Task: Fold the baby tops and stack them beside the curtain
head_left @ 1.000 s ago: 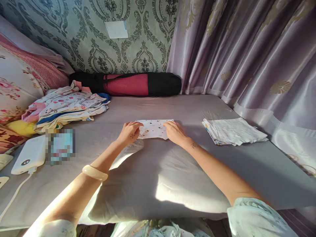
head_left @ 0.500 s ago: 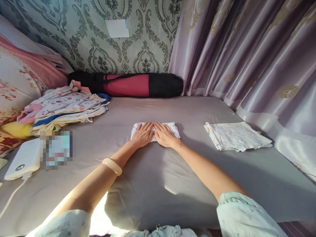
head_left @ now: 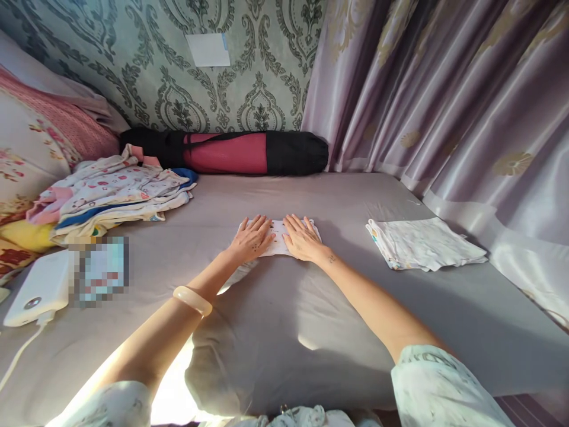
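A small folded white cloth (head_left: 278, 238) with a fine dark print lies flat on the grey bed sheet (head_left: 249, 320) in front of me. Over its left part rests my left hand (head_left: 251, 237), palm down with the fingers stretched out. My right hand (head_left: 302, 237) lies flat on the right part in the same way. A strip of the cloth shows between the two hands. Neither hand grips anything. What kind of garment or cloth it is cannot be made out.
To the right lies a stack of folded white cloths (head_left: 427, 243). Loose printed baby clothes (head_left: 120, 190) are heaped at the left, near a white power bank (head_left: 40, 287) with a cable. A black and red rolled bag (head_left: 224, 153) lies along the wall; curtains (head_left: 427, 107) hang at right.
My hands have slid apart across the cloth, the left one leftward and the right one rightward. More of the cloth's middle now shows between them.
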`<state>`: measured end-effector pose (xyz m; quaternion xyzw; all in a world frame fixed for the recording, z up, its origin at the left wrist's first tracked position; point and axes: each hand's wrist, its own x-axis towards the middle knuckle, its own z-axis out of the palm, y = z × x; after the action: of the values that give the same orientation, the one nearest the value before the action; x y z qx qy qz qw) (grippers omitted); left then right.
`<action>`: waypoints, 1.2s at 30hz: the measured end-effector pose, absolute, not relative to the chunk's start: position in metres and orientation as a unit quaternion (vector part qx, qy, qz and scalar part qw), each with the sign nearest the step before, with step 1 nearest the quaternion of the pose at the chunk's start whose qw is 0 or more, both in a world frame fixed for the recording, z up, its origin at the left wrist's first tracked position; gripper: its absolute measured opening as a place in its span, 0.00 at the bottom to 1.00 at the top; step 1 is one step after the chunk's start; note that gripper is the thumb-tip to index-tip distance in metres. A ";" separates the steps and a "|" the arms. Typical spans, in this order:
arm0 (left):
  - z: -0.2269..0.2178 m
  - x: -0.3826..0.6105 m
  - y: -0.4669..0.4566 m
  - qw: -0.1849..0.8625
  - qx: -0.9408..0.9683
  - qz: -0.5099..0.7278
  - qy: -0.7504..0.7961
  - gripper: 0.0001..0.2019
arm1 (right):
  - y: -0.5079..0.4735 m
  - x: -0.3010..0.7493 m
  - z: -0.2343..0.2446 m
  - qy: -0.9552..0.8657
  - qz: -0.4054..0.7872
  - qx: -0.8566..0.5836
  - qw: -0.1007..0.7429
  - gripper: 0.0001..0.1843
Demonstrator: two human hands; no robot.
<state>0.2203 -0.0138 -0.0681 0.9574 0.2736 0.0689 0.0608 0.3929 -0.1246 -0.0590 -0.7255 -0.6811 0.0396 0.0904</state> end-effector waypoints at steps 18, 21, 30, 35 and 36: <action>-0.072 0.198 -0.010 0.054 0.947 0.095 0.303 0.29 | -0.137 0.413 -0.063 -0.657 0.005 -0.748 0.095 0.33; -0.079 0.188 -0.007 0.076 0.935 0.097 0.333 0.29 | -0.143 0.421 -0.069 -0.637 0.022 -0.765 0.089 0.34; -0.084 0.185 -0.007 0.149 0.915 0.131 0.352 0.30 | -0.142 0.420 -0.058 -0.627 0.065 -0.776 0.041 0.33; -0.090 0.182 -0.001 0.180 0.894 0.218 0.348 0.27 | -0.129 0.397 -0.048 -0.648 0.039 -0.757 0.068 0.31; -0.091 0.181 0.001 0.187 0.886 0.237 0.351 0.26 | -0.125 0.390 -0.048 -0.664 0.037 -0.742 0.080 0.31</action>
<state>0.1811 0.0012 -0.0913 0.8865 0.3507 0.2373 0.1867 0.3896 -0.1245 -0.0482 -0.7421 -0.6645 0.0366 0.0798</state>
